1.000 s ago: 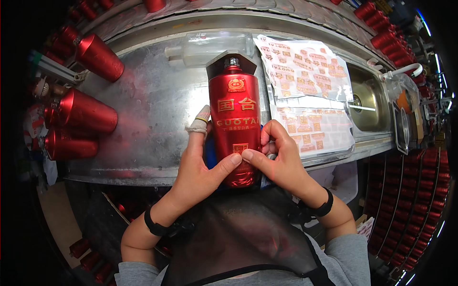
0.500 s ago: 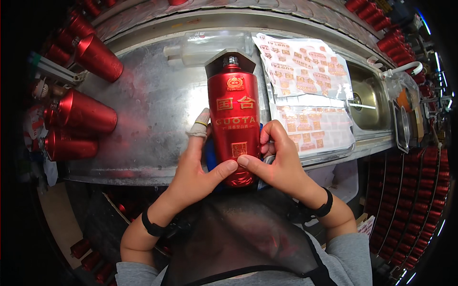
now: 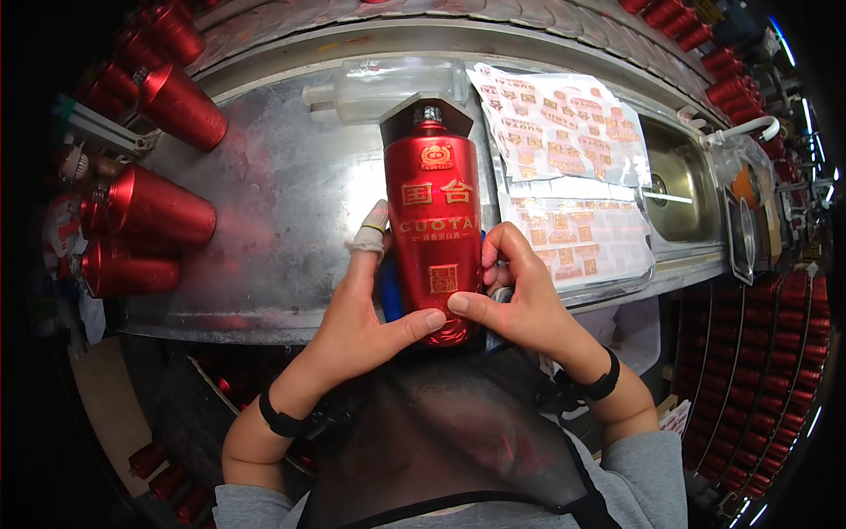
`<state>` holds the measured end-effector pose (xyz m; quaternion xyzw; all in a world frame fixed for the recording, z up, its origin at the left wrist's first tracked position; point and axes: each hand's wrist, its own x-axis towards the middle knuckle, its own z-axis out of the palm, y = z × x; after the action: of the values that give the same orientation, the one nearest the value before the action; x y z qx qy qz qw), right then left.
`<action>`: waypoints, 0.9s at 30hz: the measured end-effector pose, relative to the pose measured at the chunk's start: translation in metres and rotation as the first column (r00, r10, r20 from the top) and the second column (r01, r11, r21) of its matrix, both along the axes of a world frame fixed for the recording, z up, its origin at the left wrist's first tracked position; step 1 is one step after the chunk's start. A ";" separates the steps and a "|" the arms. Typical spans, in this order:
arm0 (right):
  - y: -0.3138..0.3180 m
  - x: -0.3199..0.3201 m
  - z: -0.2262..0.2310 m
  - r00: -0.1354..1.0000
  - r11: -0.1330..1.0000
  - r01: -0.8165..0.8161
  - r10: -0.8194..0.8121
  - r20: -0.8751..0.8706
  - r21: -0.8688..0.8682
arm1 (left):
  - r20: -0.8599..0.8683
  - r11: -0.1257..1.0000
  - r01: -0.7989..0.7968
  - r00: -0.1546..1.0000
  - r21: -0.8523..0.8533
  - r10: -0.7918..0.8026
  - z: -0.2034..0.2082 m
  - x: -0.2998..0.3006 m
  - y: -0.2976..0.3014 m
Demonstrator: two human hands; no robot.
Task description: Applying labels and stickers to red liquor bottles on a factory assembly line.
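Observation:
Both hands hold a red metallic bottle point(image 3: 432, 207) with a dark cap and gold decals, its base toward me at the table's front edge. My left hand point(image 3: 352, 304) wraps its left side, thumb across the lower front. One of its fingers wears a white cot with a yellow band. On the bottle's right side my right hand point(image 3: 524, 295) grips with bent fingers, its thumb pressed just below the square gold mark. Behind the neck shows a dark angular plate point(image 3: 456, 117). Something blue point(image 3: 390, 295) peeks out beside the bottle, mostly hidden.
A clear glass bottle point(image 3: 401, 81) lies beyond. To the right are gold decal sheets point(image 3: 573, 238) and a sink point(image 3: 683, 216) with a white faucet point(image 3: 753, 126). Red bottles point(image 3: 167, 212) lie at left; a slatted conveyor point(image 3: 493, 11) crosses the back. Racked bottles point(image 3: 758, 379) fill the lower right.
Both thumbs have slid slightly down and to the right on the bottle's lower front. The bottle has barely moved. Red bottles on the far conveyor have shifted to the right.

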<state>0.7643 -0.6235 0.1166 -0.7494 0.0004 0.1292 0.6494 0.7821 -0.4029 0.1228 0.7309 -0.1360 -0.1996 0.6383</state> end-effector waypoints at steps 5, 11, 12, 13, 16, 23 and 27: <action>0.006 0.001 0.005 0.999 0.998 0.029 -0.031 -0.031 -0.054 | -0.046 0.994 -0.086 0.995 -0.066 0.083 0.004 0.007 -0.011; 0.006 -0.001 -0.001 0.998 0.999 0.043 -0.042 -0.053 0.020 | -0.049 0.984 -0.096 0.995 -0.152 0.089 0.005 0.008 -0.018; 0.005 -0.002 -0.002 0.997 0.998 0.052 -0.049 -0.063 0.042 | -0.049 0.984 -0.096 0.995 -0.152 0.089 0.007 0.008 -0.019; 0.005 -0.002 -0.001 0.997 0.998 0.052 -0.049 -0.063 0.042 | -0.059 0.985 -0.098 0.994 -0.140 0.090 0.008 0.008 -0.020; 0.005 -0.003 0.002 0.996 0.998 0.060 -0.059 -0.060 0.025 | -0.045 0.988 -0.082 0.996 -0.133 0.076 0.004 0.006 -0.019; 0.011 0.004 0.013 0.998 0.995 0.063 -0.063 -0.003 -0.073 | -0.049 0.996 -0.013 0.999 -0.087 0.009 0.003 0.005 -0.012; 0.012 0.005 0.016 0.997 0.989 0.071 -0.073 -0.009 -0.130 | -0.106 0.990 -0.059 0.993 -0.125 0.046 0.005 0.006 -0.013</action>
<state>0.7696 -0.6115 0.1324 -0.7884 0.0406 0.1106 0.6038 0.7877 -0.4161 0.1274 0.6805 -0.0962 -0.2109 0.6951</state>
